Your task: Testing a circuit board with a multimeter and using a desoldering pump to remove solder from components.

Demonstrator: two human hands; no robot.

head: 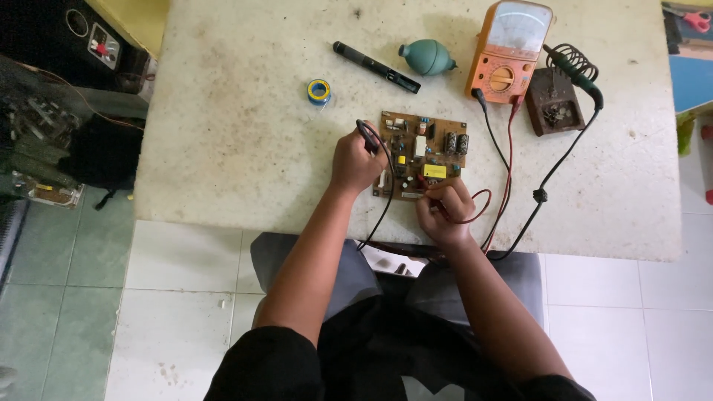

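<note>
Head view looked straight down, and both hands were busy at centre frame. Left hand [356, 160] was curled tight, fingers together, clamped on the black probe [367, 136], whose handle stuck up out of the fist while its black lead ran down toward the lap. Right hand [444, 212] was closed too, fingers pinched around the red probe [425, 183], tip pressed at the lower edge of the circuit board [423, 154]; the red lead [507, 171] looped out to the right of that hand.

Underneath it all sat a worn, speckled white tabletop [238, 134], filling the upper frame. Pale tiled floor [178, 297] showed at lower left and right, and dark clutter crowded the upper left corner. Up top, right of centre, stood an orange analogue multimeter [509, 50] with both leads plugged in. Beside it, further right, a soldering iron [575, 70] rested in its coiled stand [553, 100]. Left of the meter lay a green rubber blower [427, 56], a black pen-shaped tool [375, 67], and a small blue and yellow solder spool [319, 90].

The board lay flat between the two hands, left fist touching its left edge, right fingers over its lower right corner.
</note>
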